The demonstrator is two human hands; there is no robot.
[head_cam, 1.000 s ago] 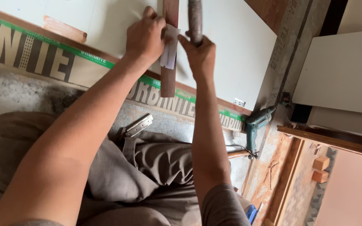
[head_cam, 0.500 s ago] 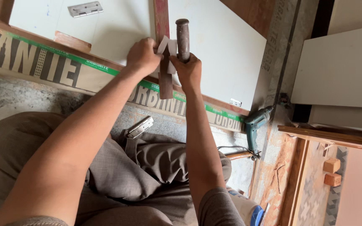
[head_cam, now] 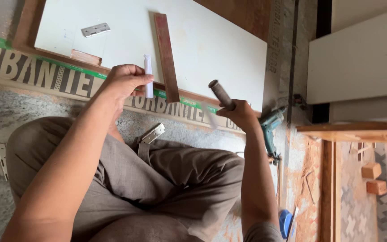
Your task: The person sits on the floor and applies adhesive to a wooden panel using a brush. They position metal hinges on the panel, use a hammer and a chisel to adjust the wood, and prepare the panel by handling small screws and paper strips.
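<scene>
Speckled stone floor runs under the seated person's knees, with a metal hinge (head_cam: 1,159) lying flat at its far left edge. Beyond the knees a white panel (head_cam: 211,49) lies flat, edged by a wooden frame and a printed band with a green stripe. On it sit a second hinge (head_cam: 95,29) and, near its front edge, a small wood block (head_cam: 86,57).

The left hand (head_cam: 124,83) is raised over that front edge, its fingers pinched narrow on a small white strip (head_cam: 148,83) held upright, clear of the panel. Just beside it a reddish wooden slat (head_cam: 166,56) lies across the panel, its near end overhanging the band. A third hinge (head_cam: 152,133) rests by the lap.

The right hand (head_cam: 240,114) is closed around a dark round tool handle (head_cam: 221,94), which points up and away. The working end below the fist is a pale blur, so its kind cannot be told. As a judgement, this is a pause between contacts: both hands are loaded and lifted, neither thing touching the panel.

Open room lies on the bare white panel between slat and right hand. Tighter ground is to the right, where a teal power drill (head_cam: 269,127) lies close to the right wrist, with stacked boards and loose wooden blocks (head_cam: 371,170) beyond
</scene>
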